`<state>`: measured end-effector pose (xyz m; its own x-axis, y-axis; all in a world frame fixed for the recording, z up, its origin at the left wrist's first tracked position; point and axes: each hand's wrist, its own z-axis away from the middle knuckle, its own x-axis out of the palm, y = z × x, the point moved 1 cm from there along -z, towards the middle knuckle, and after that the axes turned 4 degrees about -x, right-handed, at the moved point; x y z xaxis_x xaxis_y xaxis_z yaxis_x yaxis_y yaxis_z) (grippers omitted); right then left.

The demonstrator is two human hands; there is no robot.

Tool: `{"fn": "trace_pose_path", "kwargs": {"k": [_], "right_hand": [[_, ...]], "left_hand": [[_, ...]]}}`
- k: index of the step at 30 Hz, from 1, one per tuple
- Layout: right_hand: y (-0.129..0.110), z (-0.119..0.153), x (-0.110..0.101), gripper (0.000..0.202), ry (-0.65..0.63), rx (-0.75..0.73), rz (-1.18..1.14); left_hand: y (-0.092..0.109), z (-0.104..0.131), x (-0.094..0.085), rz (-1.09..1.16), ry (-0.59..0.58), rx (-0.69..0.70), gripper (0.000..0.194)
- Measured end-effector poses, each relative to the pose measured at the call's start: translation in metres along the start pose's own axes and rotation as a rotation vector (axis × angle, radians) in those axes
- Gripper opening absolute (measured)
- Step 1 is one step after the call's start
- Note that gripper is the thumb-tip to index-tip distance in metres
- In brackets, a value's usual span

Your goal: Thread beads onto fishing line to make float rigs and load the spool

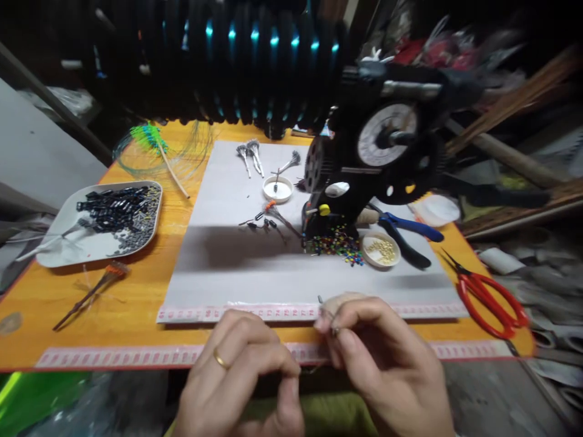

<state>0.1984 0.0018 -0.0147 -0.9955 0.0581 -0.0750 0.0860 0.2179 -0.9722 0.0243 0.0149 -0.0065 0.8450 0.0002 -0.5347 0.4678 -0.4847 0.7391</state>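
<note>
Delicately, the right fingers [359,312] pinch a thin, dark, wiry piece [330,314]; curled left fingers' [255,349] grip is unclear.

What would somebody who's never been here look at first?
Probably the big black machine across the top, with its row of bluish gleams. Next, maybe the red-handled scissors at the table's right end and the tiny colourful bits heaped below the machine. Down in front, the right hand pinches a small dark piece beside the ringed left hand.
</note>
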Motion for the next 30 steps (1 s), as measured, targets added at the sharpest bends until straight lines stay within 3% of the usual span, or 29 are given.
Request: {"fn": "trace_pose_path", "kwargs": {"k": [4,7,10,13,16,19,21,24,26,28,30], "right_hand": [[-0.003,0.006,0.008,0.01,-0.105,0.373,-0.735],[-0.009,0.008,0.01,0.012,-0.12,0.39,-0.93],[-0.012,0.012,0.009,0.014,-0.114,0.369,-0.975],[-0.012,0.016,0.007,0.019,-0.102,0.38,-0.952],[-0.011,0.022,0.008,0.026,-0.107,0.394,-0.878],[-0.012,0.026,0.01,0.031,-0.129,0.397,-0.804],[-0.014,0.028,0.011,0.033,-0.138,0.39,-0.779],[-0.015,0.029,0.01,0.033,-0.131,0.385,-0.78],[-0.013,0.029,0.009,0.032,-0.133,0.379,-0.782],[-0.01,0.029,0.008,0.031,-0.145,0.371,-0.78],[-0.007,0.029,0.007,0.03,-0.156,0.372,-0.777]], "left_hand": [[0.002,0.006,0.012,0.171,-0.138,-0.098,0.023],[0.005,-0.004,0.011,0.248,-0.166,-0.221,0.016],[0.014,-0.017,0.012,0.43,-0.236,-0.302,0.025],[0.024,-0.028,0.021,0.786,-0.302,-0.432,0.019],[0.03,-0.036,0.03,1.088,-0.171,-0.543,0.018],[0.03,-0.047,0.031,1.171,0.014,-0.527,0.019],[0.027,-0.051,0.03,1.226,0.032,-0.55,0.018],[0.022,-0.047,0.028,1.281,-0.075,-0.684,0.019],[0.019,-0.037,0.027,1.306,-0.201,-0.742,0.033],[0.019,-0.024,0.026,1.287,-0.321,-0.741,0.04],[0.022,-0.013,0.025,1.222,-0.388,-0.724,0.032]]}}
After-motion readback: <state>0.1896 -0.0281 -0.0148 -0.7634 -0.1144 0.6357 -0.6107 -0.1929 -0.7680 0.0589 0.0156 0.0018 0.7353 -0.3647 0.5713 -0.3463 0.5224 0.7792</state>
